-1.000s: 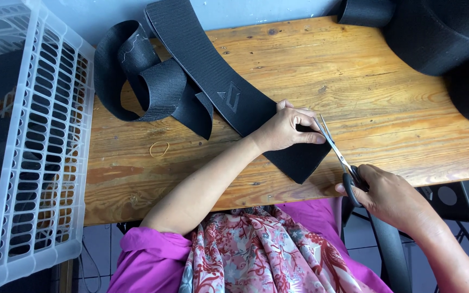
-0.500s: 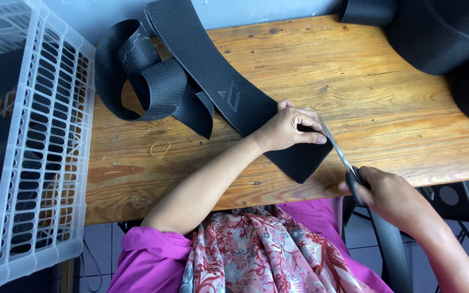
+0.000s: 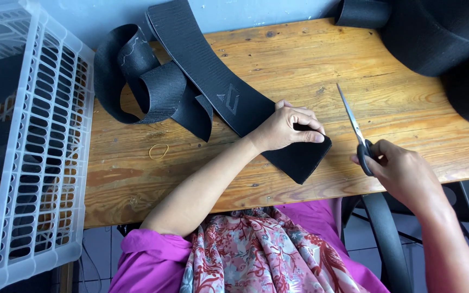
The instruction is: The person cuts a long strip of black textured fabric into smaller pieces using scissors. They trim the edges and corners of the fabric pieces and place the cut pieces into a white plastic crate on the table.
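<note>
Two hands at a black strap on the wooden surface (image 3: 310, 65).
Left hand (image 3: 289, 127) presses flat on the strap (image 3: 299, 160); right hand (image 3: 403, 171) has its grip pinching scissors (image 3: 354, 127), blades together, just right of the strap end.

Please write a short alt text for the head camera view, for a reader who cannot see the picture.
A person's left hand presses the end of a wide black elastic band flat on a wooden table, while the right hand holds closed scissors just beside it, blades clear of the band. A white plastic basket stands at the left.
</note>
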